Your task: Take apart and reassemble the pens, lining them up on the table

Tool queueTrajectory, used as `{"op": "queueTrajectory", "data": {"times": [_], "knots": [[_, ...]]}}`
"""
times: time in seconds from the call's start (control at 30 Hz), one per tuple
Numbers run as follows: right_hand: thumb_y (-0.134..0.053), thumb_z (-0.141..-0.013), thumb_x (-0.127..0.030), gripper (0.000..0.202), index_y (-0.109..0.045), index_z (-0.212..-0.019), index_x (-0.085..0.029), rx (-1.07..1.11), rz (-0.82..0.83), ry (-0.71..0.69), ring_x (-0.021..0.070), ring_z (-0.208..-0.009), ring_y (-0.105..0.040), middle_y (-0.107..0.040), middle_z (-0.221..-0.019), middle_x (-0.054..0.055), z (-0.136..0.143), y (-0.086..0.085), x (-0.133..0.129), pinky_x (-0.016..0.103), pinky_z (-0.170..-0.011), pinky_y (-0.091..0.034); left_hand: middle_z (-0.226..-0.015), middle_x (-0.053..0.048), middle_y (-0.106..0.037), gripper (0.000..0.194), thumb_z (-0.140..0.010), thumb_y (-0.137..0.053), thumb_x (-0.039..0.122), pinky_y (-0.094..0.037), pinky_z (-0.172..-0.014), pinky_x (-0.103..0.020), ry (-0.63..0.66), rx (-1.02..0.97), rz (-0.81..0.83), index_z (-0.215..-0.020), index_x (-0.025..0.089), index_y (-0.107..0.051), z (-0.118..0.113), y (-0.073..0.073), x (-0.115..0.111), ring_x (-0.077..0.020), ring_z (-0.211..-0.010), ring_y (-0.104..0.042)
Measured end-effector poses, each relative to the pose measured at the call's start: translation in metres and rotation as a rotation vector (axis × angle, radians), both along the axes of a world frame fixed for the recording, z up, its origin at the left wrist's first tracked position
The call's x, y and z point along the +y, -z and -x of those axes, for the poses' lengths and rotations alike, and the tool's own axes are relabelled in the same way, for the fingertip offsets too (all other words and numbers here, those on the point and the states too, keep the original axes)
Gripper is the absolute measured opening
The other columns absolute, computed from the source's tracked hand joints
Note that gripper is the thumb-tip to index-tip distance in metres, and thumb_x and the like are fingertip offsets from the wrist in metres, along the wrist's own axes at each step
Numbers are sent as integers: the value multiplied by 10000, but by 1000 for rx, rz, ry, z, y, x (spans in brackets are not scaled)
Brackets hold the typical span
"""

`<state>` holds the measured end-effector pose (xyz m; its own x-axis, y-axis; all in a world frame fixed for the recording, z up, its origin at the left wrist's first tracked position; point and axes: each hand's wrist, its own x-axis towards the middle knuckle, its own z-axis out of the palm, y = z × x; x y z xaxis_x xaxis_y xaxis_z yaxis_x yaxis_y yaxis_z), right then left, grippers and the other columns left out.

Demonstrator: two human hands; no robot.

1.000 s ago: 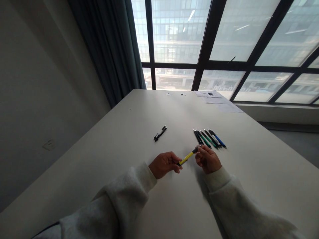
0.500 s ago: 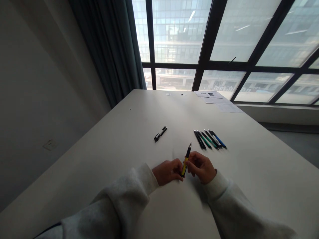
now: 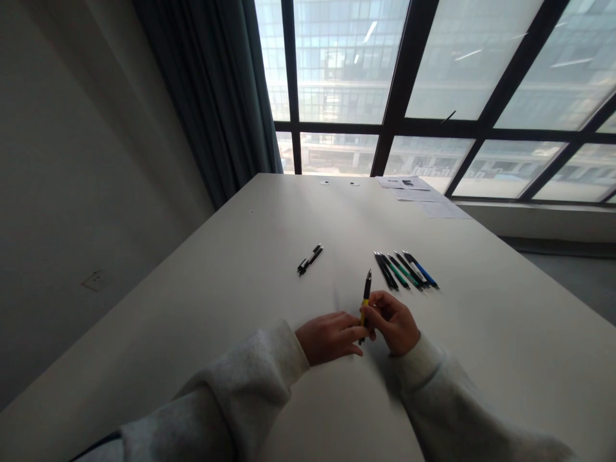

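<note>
A yellow and black pen point(image 3: 367, 290) stands nearly upright, tip up, between my hands over the white table point(image 3: 240, 282). My right hand point(image 3: 392, 321) pinches it around its yellow middle. My left hand point(image 3: 332, 337) is at the pen's lower part, its fingers stretched out and touching it, with the thumb apart below. Beyond my right hand lies a row of several pens point(image 3: 407, 271), black, green and blue, side by side with their tips away from me. Black pens point(image 3: 310, 260) lie close together, left of centre.
Paper sheets point(image 3: 414, 192) lie at the far right corner of the table. Two small white round items point(image 3: 355, 184) are near the far edge. Behind stand a dark curtain point(image 3: 216, 96) and a framed window point(image 3: 341, 70).
My left hand's fingers have straightened from their curled hold at the pen's lower end and now reach across it. The pen has shifted slightly right and stands more upright.
</note>
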<state>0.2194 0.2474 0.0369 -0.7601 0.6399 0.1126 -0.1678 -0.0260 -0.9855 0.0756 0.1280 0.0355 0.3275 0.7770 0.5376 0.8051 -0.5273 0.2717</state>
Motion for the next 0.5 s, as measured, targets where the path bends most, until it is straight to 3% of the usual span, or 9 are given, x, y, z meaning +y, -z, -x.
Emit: {"op": "queueTrajectory", "data": {"times": [0.1,0.27,0.5], "knots": [[-734,-758,-419,308,-554,-856,-190,6,-3,-11,93,-391,-505,-570,-558,-47,1,0,0,215,-355,-443,-933,-47,-656,171,-914,-541,233,-510,-745,-242,-47,48,6,-1064,202,-615,-1,-1,-1,-138,-801,-621],[-731,-768,-399,288,-551,-850,-191,30,10,-35,91,-417,-513,-586,-586,-38,2,-2,-3,209,-371,-441,-901,-32,-641,204,-928,-486,195,-491,-659,-223,-119,99,-18,-1075,218,-626,-3,-3,-3,-135,-763,-607],[-723,-769,-415,288,-560,-846,-190,41,-33,-32,92,-463,-499,-570,-618,-28,2,1,-4,218,-409,-447,-890,-42,-627,170,-895,-550,225,-509,-704,-227,-74,59,-8,-1036,199,-642,-1,-1,-2,-131,-765,-603]]}}
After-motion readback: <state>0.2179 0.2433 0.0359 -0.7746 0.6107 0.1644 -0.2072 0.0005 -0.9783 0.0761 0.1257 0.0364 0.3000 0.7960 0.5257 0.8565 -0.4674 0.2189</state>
